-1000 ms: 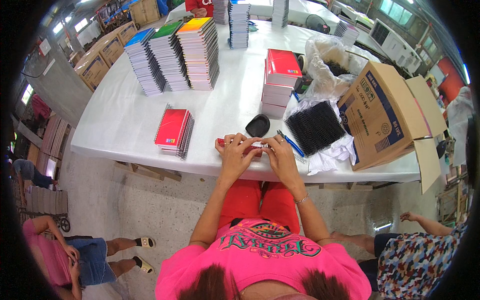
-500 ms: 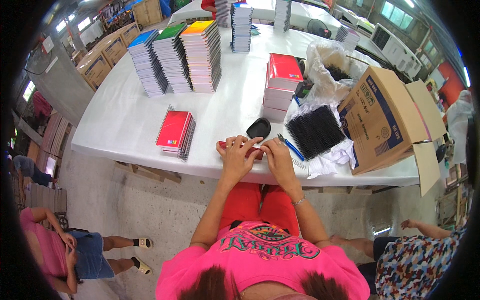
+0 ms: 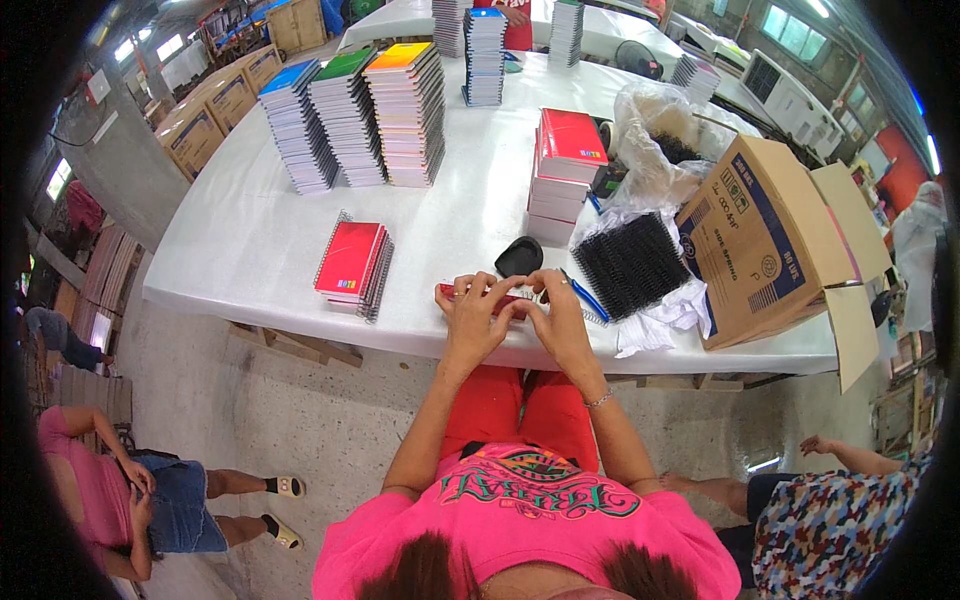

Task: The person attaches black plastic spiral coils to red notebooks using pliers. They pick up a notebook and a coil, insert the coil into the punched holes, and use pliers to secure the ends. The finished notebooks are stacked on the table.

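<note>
Red card shows between your fingers: a red notebook (image 3: 478, 296) lies flat at the near edge of the white table (image 3: 250, 250), and both your hands sit on top of it. Your left hand (image 3: 478, 318) comes up from the near side with the forearm angled slightly rightward, wrist low, fingers curled over the notebook's near edge, fingertips pressing down on the cover. Your right hand (image 3: 556, 312) mirrors it, forearm angled leftward, a thin bracelet (image 3: 598, 400) on the wrist; its fingers are bent and pinched together at the notebook's right end, where a pale spiral binding (image 3: 540, 298) shows. The two hands touch each other at the fingertips. Each grip is clenched on the notebook, though how firmly is hard to tell at this size.

Just beyond your hands lies a small black oval object (image 3: 519, 257). To the right of it a bundle of black spiral coils (image 3: 630, 265) rests on crumpled white plastic, with an open cardboard box (image 3: 760, 240) further right. To the left, well apart from your hands, a short pile of red spiral notebooks (image 3: 352, 262) lies on the table. Farther off stand a stack of red-covered pads (image 3: 566, 170) and three tall notebook stacks (image 3: 360, 120) topped blue, green and orange.
</note>
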Tool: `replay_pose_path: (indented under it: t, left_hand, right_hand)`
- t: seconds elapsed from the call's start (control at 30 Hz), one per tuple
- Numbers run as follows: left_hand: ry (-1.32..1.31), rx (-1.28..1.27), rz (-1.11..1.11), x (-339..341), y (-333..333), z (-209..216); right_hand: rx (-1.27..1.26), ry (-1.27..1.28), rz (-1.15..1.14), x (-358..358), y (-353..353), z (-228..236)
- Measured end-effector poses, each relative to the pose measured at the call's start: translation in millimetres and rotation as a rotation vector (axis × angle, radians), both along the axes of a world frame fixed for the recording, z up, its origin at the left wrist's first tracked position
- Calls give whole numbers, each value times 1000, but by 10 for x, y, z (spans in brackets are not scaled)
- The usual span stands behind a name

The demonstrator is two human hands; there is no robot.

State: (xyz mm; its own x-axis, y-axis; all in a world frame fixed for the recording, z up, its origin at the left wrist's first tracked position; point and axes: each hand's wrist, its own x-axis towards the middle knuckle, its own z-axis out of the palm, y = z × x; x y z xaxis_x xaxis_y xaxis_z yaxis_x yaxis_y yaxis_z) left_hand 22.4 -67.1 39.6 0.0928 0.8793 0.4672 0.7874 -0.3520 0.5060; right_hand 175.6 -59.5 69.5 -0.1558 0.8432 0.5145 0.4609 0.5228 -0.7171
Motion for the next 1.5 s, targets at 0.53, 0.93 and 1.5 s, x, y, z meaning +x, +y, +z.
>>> replay_pose_path:
  t: [0.53,0.93,1.5]
  left_hand:
    - [3,8,-3,-9,18,-36]
    - [-93,-8,-38,-104,34,-14]
    - [-472,-11,-27,-302,55,-166]
  right_hand:
    - [-8,-144,21,12,70,-100]
    - [24,-172,-13,-28,49,-64]
    - [-41,-239,107,-30,89,-72]
